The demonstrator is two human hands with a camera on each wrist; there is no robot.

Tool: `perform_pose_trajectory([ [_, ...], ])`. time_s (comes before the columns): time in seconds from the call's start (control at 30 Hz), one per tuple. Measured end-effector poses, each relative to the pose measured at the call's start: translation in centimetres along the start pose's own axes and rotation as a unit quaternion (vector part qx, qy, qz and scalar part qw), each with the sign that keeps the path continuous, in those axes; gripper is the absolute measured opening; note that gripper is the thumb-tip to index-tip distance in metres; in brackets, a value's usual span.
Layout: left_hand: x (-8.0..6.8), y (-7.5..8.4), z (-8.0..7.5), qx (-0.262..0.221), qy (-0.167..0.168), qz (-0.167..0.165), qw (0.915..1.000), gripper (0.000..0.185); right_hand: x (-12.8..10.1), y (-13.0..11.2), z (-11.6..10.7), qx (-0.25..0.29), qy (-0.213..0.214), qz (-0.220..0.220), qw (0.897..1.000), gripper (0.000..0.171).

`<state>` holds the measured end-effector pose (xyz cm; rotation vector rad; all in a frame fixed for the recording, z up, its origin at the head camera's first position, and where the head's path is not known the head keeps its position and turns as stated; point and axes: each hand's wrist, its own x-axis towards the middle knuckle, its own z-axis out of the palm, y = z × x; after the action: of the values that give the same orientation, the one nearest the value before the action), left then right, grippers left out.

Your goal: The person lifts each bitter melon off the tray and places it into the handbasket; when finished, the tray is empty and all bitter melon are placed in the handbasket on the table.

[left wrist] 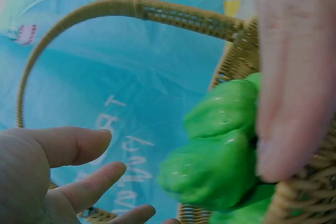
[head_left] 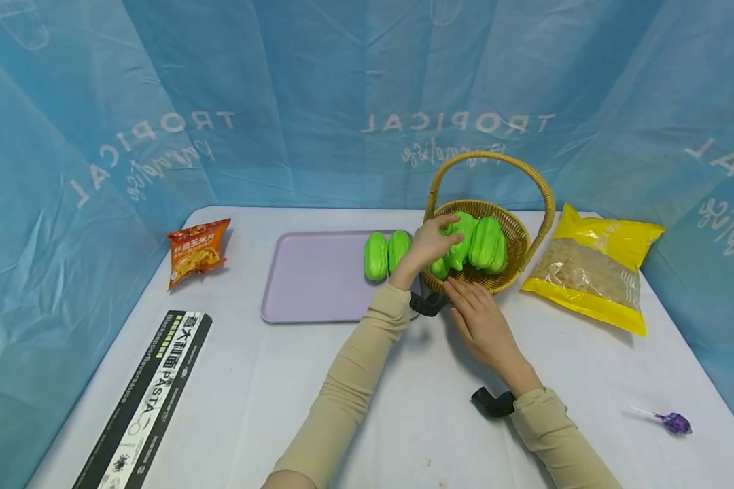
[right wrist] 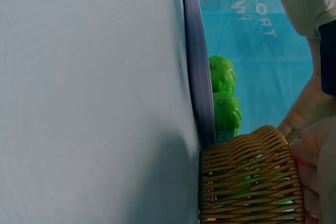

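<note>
**Left hand on a green fruit in the basket**

Head view: the left hand (head_left: 431, 243) curled its fingers over a green fruit (head_left: 460, 246) inside the wicker basket (head_left: 516, 234), right of the tray (head_left: 318, 275). The right hand (head_left: 480, 319) lay straight-fingered against the basket's near wall.

Left wrist view: fingers (left wrist: 294, 77) pressed the fruit.

Right wrist view: basket beside the tray on the table (right wrist: 89, 103).

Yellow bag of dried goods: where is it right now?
In the head view the yellow bag lies on the white table, at the person's right, just right of the woven wicker basket; whether they touch is unclear.
</note>
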<state>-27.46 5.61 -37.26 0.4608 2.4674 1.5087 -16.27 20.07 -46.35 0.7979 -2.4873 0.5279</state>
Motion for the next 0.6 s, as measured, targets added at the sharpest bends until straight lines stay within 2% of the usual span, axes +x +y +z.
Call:
perform_pose_trajectory([
  [0.2, -0.9, 0.0, -1.4, -0.026, 0.028, 0.010, 0.9992, 0.044, 0.1, -0.2, 0.0, 0.004, 0.007, -0.002, 1.000, 0.047],
  [0.4, -1.7, -0.8, -3.6, -0.071, 0.073, -0.025, 0.9945, 0.042, 0.0, -0.2, 0.0, 0.002, 0.000, 0.006, 1.000, 0.047],
  [0.6, -2.3, -2.9, -6.0, -0.118, 0.125, -0.053, 0.9837, 0.040, -0.1, -0.1, 0.0, 0.004, -0.003, 0.008, 1.000, 0.048],
])
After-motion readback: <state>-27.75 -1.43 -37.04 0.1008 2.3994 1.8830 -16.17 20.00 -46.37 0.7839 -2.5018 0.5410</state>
